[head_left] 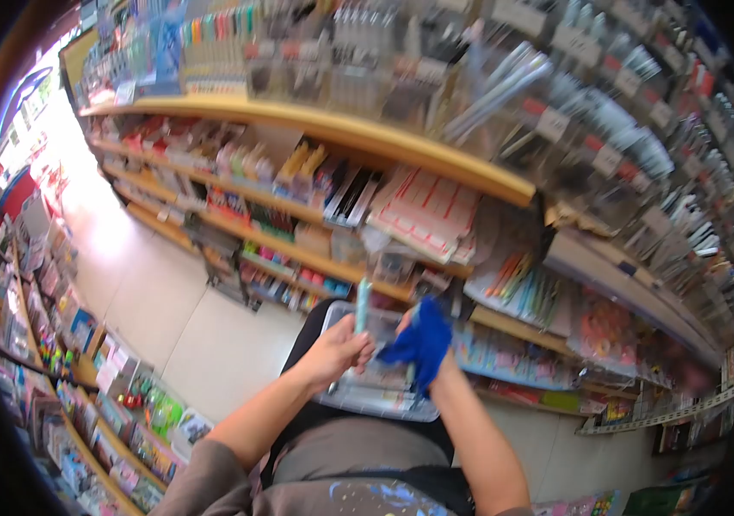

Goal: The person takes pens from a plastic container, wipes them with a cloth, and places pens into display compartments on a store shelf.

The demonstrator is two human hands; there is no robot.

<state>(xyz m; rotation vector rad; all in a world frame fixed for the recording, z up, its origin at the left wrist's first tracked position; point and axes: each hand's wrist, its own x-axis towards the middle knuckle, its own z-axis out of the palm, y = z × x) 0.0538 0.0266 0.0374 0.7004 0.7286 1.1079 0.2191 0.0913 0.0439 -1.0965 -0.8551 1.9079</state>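
Head view: what is in each hand?

Left hand (343, 354): my thumb and fingers are closed on the lower part of a pale green pen (363, 305), its upper length standing clear above the box. Right hand (442, 370): grasping a bunched blue cloth (428, 335), which hides most of my fingers; firmness cannot be told. Cloth just right of pen.

How should this be handled well?

My judgement: pinch the pen low and steadily, keep the cloth gathered so no corner snags, and work above the box to catch a drop.

Containers?

The clear box (376, 406) sits on my lap, below both hands; pale, slim things lie at its near side, too blurred to name. Far right, a clear bin (505, 148) holds slanting pens (505, 86).
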